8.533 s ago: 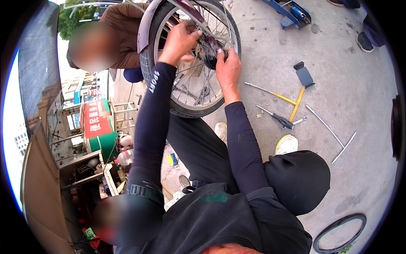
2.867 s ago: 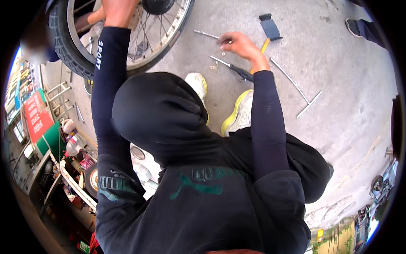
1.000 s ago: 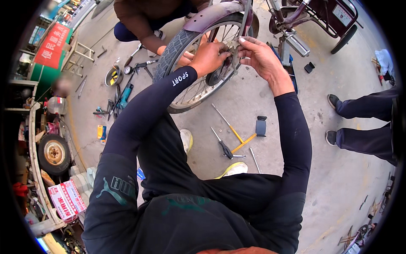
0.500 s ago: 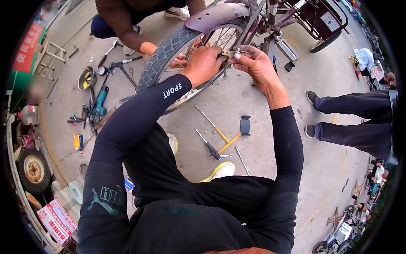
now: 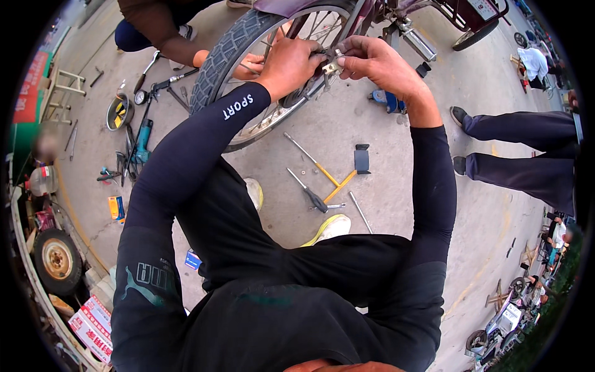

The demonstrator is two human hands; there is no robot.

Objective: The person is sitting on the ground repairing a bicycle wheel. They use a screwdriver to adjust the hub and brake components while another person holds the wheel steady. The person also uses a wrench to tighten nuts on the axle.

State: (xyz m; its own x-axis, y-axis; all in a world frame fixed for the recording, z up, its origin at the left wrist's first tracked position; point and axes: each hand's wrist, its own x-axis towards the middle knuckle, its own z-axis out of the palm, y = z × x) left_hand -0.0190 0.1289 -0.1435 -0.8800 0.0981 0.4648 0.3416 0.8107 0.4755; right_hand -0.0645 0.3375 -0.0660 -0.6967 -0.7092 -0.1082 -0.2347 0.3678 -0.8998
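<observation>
My right hand [image 5: 383, 67] is closed, with thumb and fingers pinching a small pale metal bracket [image 5: 331, 67] beside the wheel hub. Just left of it, my left hand [image 5: 289, 64] reaches over the wheel's rim with its fingers bent together near the hub. What those fingertips grip is hidden. The wheel [image 5: 230, 53] has a knobbly grey tyre and thin spokes, under a purple mudguard [image 5: 291, 6]. Another person's hand [image 5: 249, 66] is at the wheel's far left side, partly behind the tyre.
On the ground lie a screwdriver [image 5: 308, 191], a yellow-handled tool [image 5: 338, 186], a metal rod [image 5: 361, 212] and a blue metal tool [image 5: 388, 101]. A bowl [image 5: 119, 113], a teal power tool [image 5: 144, 141] and a gauge [image 5: 141, 97] lie left. A bystander's legs [image 5: 517, 155] stand right.
The view has shifted, so the wheel sits higher in the picture. My right hand has turned slightly and still pinches the metal bracket, which now shows more plainly. The blue tool has come into view.
</observation>
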